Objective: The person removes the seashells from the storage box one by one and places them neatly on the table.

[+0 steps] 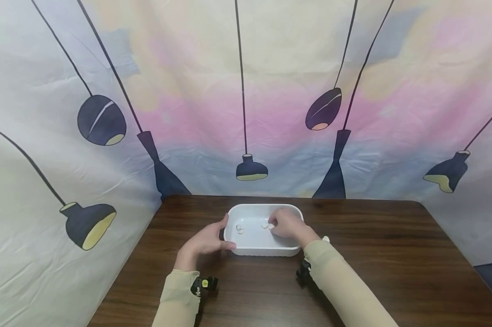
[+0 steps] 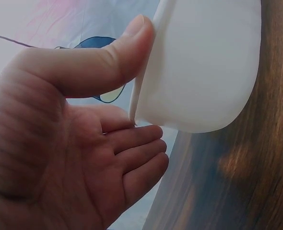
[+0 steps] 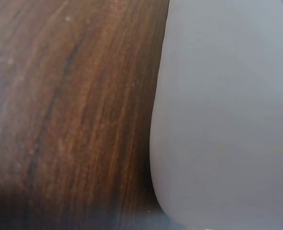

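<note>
A white rectangular tray [image 1: 246, 251] with rounded corners sits on the table. My left hand [image 1: 207, 238] holds its left end, thumb at the near corner and fingers toward the far one; the left wrist view shows the thumb against the rim. My right hand [image 1: 287, 223] reaches down inside the tray's right half, its fingertips pinching a small whitish piece [image 1: 271, 226], mostly hidden by the fingers. Just left of it lies another small pale piece [image 1: 264, 225]. Small curved pale pieces [image 1: 240, 230] rest near the tray's left end. The right wrist view shows only the tray's side and wood.
Dark brown wooden table [image 1: 393, 263] surrounds the tray on all sides. Behind it hangs a pastel cloth [image 1: 287, 150] printed with black lamps. Both sleeved wrists carry small black cameras, the left one [image 1: 205, 284] close above the wood.
</note>
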A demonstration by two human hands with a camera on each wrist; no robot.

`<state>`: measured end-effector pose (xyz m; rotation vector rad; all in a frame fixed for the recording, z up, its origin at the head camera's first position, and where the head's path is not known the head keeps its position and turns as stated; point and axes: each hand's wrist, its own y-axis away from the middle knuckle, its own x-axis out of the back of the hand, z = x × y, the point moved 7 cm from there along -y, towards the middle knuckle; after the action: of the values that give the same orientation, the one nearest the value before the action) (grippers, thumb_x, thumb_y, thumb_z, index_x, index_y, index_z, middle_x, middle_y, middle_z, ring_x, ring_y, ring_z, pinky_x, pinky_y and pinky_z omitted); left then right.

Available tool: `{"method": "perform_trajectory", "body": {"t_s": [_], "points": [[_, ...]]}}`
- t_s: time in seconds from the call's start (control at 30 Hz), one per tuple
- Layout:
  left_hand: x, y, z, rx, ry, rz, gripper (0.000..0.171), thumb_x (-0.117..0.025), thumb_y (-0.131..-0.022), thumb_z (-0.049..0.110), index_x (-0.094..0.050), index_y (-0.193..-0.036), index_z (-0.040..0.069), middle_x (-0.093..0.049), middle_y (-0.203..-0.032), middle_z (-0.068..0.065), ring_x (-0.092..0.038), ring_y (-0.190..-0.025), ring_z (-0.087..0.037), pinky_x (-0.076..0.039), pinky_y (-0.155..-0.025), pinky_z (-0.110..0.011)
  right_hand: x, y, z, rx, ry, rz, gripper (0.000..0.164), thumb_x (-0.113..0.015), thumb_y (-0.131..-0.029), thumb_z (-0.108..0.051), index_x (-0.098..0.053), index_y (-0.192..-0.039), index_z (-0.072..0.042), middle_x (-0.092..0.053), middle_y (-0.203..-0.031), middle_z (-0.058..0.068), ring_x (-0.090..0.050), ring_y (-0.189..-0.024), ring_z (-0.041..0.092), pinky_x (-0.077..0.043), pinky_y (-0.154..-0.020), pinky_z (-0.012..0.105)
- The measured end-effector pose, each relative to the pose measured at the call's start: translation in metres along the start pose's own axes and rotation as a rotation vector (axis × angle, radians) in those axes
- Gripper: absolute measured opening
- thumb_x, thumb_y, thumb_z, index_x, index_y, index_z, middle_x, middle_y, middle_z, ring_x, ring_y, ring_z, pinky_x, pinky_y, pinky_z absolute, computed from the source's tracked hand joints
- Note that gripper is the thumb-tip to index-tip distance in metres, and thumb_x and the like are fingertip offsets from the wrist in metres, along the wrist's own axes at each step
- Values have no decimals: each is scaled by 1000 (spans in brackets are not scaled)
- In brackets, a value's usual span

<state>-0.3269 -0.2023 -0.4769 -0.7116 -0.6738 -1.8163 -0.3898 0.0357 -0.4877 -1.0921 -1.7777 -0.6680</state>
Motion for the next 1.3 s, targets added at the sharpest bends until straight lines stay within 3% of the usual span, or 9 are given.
{"method": "perform_trajectory", "body": {"t_s": [0.43,0.63,0.83,1.3], "points": [[0,0,1,10,10,2,108,-90,-87,30,-25,-168,0,-39,-168,-21,-44,-151,-40,-35,-120,-64,6,2,-1,-13,44,21,17,-88,-86,-16,-77,-95,-8,-63,-81,-2,-56,-80,18,-53,-85,39],[0,0,-1,12,15,5,109,-91,-87,30,-25,-168,-1,-39,-168,-21,-43,-151,-39,-35,-120,-63,15,3,-4,-45,62,31,22,-87,-89,-25,-78,-102,-10,-68,-89,-3,-60,-85,17,-55,-88,39],[1,0,0,8,13,8,109,-91,-86,31,-25,-168,-1,-39,-167,-21,-44,-151,-39,-35,-120,-64,25,6,-6,-27,-16,75,22,-91,-87,-29,-79,-97,-13,-69,-85,-6,-60,-79,14,-55,-80,36],[0,-1,-1,1,-5,-1,109,-91,-86,30,-25,-167,-3,-39,-167,-23,-43,-151,-41,-36,-120,-64,34,22,-3,7,-177,137,21,-92,-84,-18,-77,-97,-13,-68,-82,-8,-62,-80,10,-55,-77,33]]}}
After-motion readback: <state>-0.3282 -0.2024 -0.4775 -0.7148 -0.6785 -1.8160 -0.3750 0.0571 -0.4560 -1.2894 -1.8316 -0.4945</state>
